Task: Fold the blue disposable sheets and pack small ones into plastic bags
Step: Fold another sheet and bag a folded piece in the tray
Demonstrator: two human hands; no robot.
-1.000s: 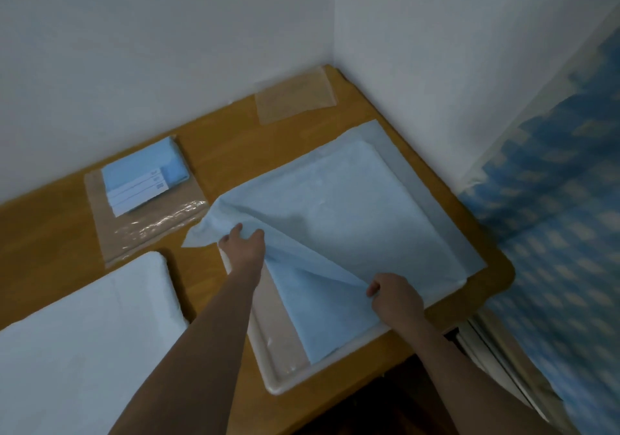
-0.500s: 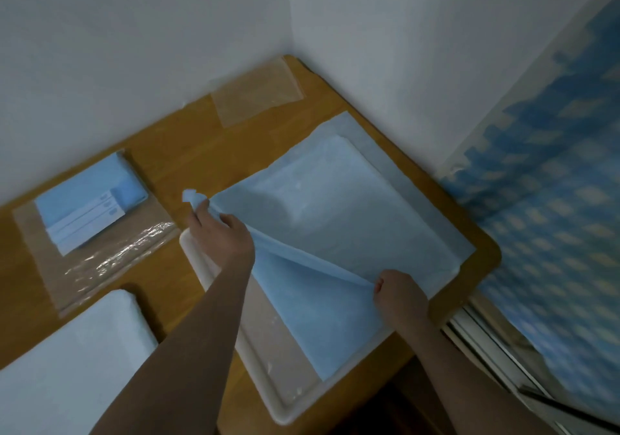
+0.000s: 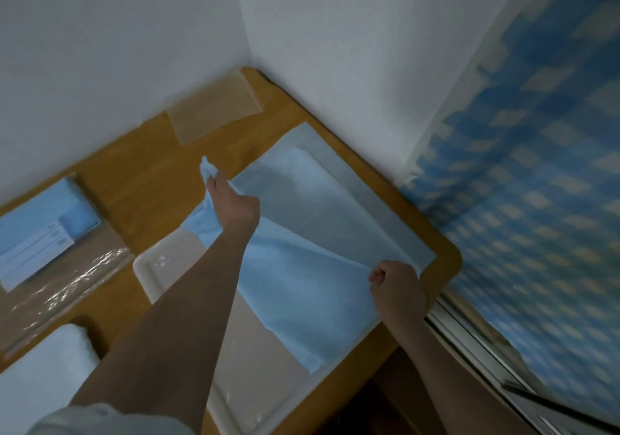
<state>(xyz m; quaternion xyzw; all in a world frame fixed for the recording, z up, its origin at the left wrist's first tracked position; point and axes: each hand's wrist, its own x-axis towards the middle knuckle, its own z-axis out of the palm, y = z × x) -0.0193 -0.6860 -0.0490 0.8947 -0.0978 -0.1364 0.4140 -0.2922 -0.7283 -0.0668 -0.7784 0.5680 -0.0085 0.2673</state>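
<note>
A large blue disposable sheet (image 3: 312, 287) lies over a white tray (image 3: 167, 267) on the wooden table. My left hand (image 3: 235, 206) pinches the sheet's left corner and holds it lifted over the sheet's middle. My right hand (image 3: 397, 287) grips the sheet's near right edge in a fist. The lifted layer sags between the two hands above a lower layer of sheet (image 3: 352, 200). At the left, small folded blue sheets (image 3: 43, 223) rest on a clear plastic bag (image 3: 77, 277).
Another clear plastic bag (image 3: 214, 109) lies flat in the table's back corner by the white walls. A pale stack of sheets (image 3: 40, 374) sits at the near left. A blue patterned curtain (image 3: 536, 200) hangs to the right of the table edge.
My left hand has carried the sheet's corner up and away from me, toward the back of the table. My right hand keeps its hold on the near edge. The view has shifted left.
</note>
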